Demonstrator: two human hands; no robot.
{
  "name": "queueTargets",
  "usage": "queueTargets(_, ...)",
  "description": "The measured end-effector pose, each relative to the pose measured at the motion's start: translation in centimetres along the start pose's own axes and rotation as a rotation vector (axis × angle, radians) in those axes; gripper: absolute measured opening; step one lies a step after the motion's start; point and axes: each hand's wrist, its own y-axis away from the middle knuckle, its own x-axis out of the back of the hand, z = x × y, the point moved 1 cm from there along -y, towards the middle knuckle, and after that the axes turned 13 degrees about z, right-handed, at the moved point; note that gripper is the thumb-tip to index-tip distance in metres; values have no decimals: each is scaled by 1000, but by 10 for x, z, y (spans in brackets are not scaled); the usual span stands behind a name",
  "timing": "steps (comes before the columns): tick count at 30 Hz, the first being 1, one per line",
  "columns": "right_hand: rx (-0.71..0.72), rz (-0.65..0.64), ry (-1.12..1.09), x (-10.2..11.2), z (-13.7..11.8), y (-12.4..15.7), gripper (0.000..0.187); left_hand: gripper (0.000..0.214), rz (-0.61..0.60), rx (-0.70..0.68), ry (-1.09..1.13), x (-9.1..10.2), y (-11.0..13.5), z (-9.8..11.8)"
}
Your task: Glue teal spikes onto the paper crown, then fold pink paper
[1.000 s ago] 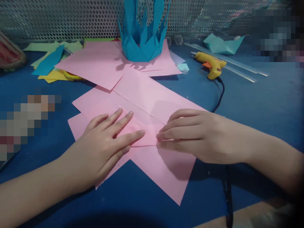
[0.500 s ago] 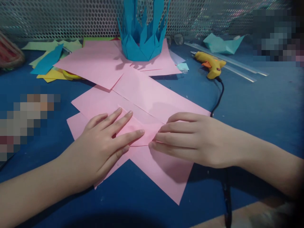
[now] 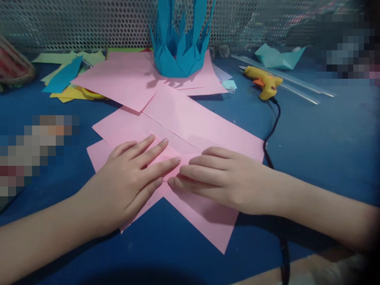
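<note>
A small piece of folded pink paper (image 3: pixel 168 153) lies over larger pink sheets. Spread flat across its left part, my left hand (image 3: pixel 130 178) presses down with fingers apart. My right hand (image 3: pixel 224 178) covers its right end, fingers close together and bent over it, thumb low near the bottom fold. Much of the folded piece is hidden beneath both hands. One of the larger pink sheets (image 3: pixel 216 233) reaches toward me under my right hand, its corner bare.
A blue paper crown (image 3: pixel 179 63) stands at the back on pink sheets. To the right lie a yellow glue gun (image 3: pixel 263 81) with a black cord (image 3: pixel 277 114), clear glue sticks (image 3: pixel 303 95) and a light-green folded paper (image 3: pixel 279 57). Coloured scraps (image 3: pixel 63 75) lie at back left.
My right hand has slid left along the folded pink paper, closer to my left fingertips. My left hand stays in place on the paper. The view has shifted slightly.
</note>
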Motion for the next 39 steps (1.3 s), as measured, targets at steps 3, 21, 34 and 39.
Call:
queueTargets(3, -63, 89, -66, -5, 1, -1, 34, 43, -2, 54, 51, 2, -1, 0)
queueTargets(21, -442, 398, -354, 9, 5, -1, 11, 12, 263, 209, 320, 21, -2, 3)
queueTargets(34, -1035, 521, -869, 11, -8, -15, 16, 43, 172, 830, 1020, 25, 0, 19)
queueTargets(39, -1065, 513, -881, 10, -10, -17, 19, 37, -13, 1020, 1155, 20, 1, 31)
